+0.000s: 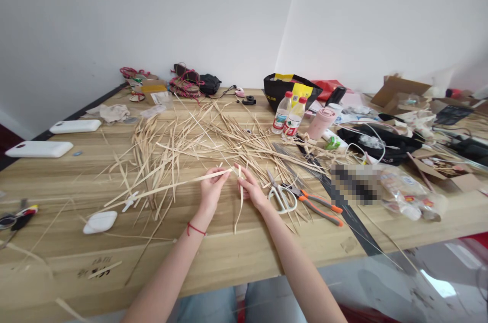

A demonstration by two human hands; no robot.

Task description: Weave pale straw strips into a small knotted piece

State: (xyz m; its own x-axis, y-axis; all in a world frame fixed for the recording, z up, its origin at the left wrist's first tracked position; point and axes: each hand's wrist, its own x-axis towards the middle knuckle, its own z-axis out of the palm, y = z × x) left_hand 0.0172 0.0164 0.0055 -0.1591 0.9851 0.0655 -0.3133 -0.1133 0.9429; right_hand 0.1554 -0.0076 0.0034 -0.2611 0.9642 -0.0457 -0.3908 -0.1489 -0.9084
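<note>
My left hand [212, 188] is closed, thumb and fingertips pinching a long pale straw strip [179, 181] that runs out to the left across the table. Just beside it, my right hand [250, 187] is closed on a second pale straw strip [238, 215], whose end hangs down toward the table's front. The fingertips of both hands nearly meet where the strips come together; how they cross is too small to make out. Behind the hands lies a loose pile of straw strips [171, 145]. Scissors [282, 198] with white handles and orange-and-grey pliers [320, 206] lie right of my right hand.
A white case [100, 222] and two white oblong devices [76, 126] lie left. Two bottles [292, 122], a pink cup [321, 122] and a black bag [271, 90] stand back right. Boxes and plastic packaging [409, 193] crowd the far right. The table's front edge runs under my forearms.
</note>
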